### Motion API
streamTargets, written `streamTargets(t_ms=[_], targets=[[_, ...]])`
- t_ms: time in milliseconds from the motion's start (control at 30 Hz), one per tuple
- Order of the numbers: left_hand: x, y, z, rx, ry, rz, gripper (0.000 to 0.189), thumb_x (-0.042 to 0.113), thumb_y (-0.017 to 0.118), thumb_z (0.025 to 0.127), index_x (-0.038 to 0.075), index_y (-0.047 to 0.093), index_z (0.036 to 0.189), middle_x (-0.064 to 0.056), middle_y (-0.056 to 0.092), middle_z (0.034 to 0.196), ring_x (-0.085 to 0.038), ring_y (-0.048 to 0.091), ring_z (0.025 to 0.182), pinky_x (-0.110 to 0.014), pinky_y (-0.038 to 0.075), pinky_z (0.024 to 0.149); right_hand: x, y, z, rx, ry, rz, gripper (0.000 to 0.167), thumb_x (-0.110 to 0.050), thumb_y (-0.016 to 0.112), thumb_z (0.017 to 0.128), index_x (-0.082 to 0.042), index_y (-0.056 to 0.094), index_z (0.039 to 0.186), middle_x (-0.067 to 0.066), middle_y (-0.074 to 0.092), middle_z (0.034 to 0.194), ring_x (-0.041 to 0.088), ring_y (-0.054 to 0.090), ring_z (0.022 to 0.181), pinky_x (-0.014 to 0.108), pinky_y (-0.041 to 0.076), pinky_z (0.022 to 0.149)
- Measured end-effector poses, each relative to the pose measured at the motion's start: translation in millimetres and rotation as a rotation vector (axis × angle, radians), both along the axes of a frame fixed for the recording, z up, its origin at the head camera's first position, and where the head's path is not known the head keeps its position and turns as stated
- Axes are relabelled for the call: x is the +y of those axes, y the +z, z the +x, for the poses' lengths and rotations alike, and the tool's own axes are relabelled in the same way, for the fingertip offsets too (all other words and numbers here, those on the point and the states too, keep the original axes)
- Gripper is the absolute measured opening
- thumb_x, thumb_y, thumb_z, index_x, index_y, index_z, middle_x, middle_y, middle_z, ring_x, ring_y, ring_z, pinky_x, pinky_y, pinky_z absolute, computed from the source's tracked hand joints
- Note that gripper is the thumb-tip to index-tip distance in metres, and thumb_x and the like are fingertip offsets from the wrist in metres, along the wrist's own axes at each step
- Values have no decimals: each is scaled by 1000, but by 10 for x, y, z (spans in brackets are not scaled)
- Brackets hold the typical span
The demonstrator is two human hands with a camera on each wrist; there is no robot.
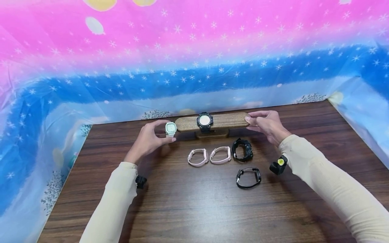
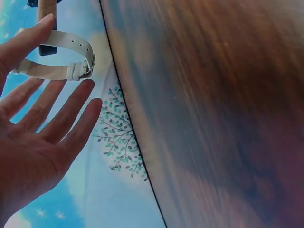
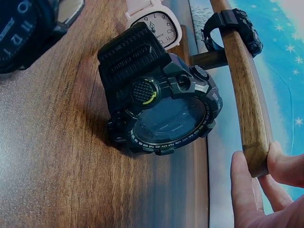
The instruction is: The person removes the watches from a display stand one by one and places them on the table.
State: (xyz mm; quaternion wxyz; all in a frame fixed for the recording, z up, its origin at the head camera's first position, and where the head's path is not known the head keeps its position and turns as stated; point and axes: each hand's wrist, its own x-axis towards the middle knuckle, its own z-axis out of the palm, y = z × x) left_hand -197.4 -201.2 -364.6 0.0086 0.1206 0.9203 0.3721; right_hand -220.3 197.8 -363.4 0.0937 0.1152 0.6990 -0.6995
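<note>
My left hand (image 1: 147, 139) pinches a pale green-white watch (image 1: 171, 128) by the left end of a wooden display bar (image 1: 231, 120). In the left wrist view the watch's white strap (image 2: 73, 42) is buckled into a loop between thumb and fingers, and its face is hidden. With thumb and fingers, my right hand (image 1: 268, 124) grips the bar's right end, clearly seen in the right wrist view on the wood (image 3: 247, 99). Around the bar, left of its middle, sits a black round watch (image 1: 205, 120). A low wooden base (image 1: 212, 134) supports the bar.
In front of the stand, two pink watches (image 1: 206, 156) stand on edge as loops on the brown table (image 1: 188, 206). Right of them is a chunky black watch (image 1: 248, 150), and nearer me a slimmer black watch (image 1: 258, 175). A patterned cloth (image 1: 194, 81) hangs behind.
</note>
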Motion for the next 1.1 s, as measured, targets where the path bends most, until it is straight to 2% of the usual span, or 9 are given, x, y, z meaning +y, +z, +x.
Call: streamTargets(t_ms=[200, 267, 433, 500, 733, 900, 1100], targets=[[-25, 8, 153, -5, -15, -6, 70, 25, 91, 78, 11, 60, 139, -13, 66, 129, -34, 63, 117, -55, 51, 102, 6, 3, 1, -4, -2, -6, 48, 3, 66, 96, 12, 48, 140, 13, 55, 126, 8, 68, 87, 35, 57, 97], [-22, 13, 203, 7, -28, -12, 70, 24, 91, 77, 10, 60, 138, -12, 66, 129, -34, 63, 117, -55, 50, 103, 9, 1, 2, -4, -1, -9, 48, 3, 66, 95, 12, 48, 140, 13, 55, 125, 8, 68, 87, 35, 57, 97], [7, 32, 331, 70, -81, -52, 64, 23, 92, 76, 9, 64, 133, -10, 67, 126, -31, 61, 119, -54, 49, 104, 8, -4, 4, -3, 4, -15, 48, 3, 66, 95, 12, 48, 139, 12, 56, 124, 8, 68, 87, 36, 57, 98], [34, 43, 381, 87, -102, -63, 61, 23, 92, 75, 10, 67, 129, -8, 69, 122, -29, 63, 113, -51, 52, 99, 9, -3, 3, -6, 2, -18, 48, 3, 66, 95, 12, 48, 139, 12, 55, 124, 8, 68, 86, 35, 57, 97], [181, 62, 562, 96, -131, -148, 60, 27, 93, 74, 12, 68, 126, -4, 69, 115, -22, 65, 93, -39, 56, 79, 20, -2, -3, -13, -1, -25, 49, 4, 65, 96, 12, 48, 141, 12, 54, 125, 8, 69, 86, 34, 57, 96], [320, 73, 675, 121, -163, -223, 57, 34, 92, 75, 14, 69, 123, 2, 69, 99, -18, 65, 80, -33, 53, 67, 19, -8, -6, -14, -2, -36, 50, 5, 66, 95, 12, 48, 140, 12, 55, 124, 8, 69, 86, 34, 57, 97], [489, 66, 776, 169, -192, -303, 58, 39, 92, 72, 14, 71, 120, 3, 70, 95, -16, 66, 79, -34, 55, 63, 16, -5, -5, -12, -1, -39, 50, 5, 66, 95, 13, 48, 140, 12, 56, 124, 8, 69, 86, 34, 57, 96]])
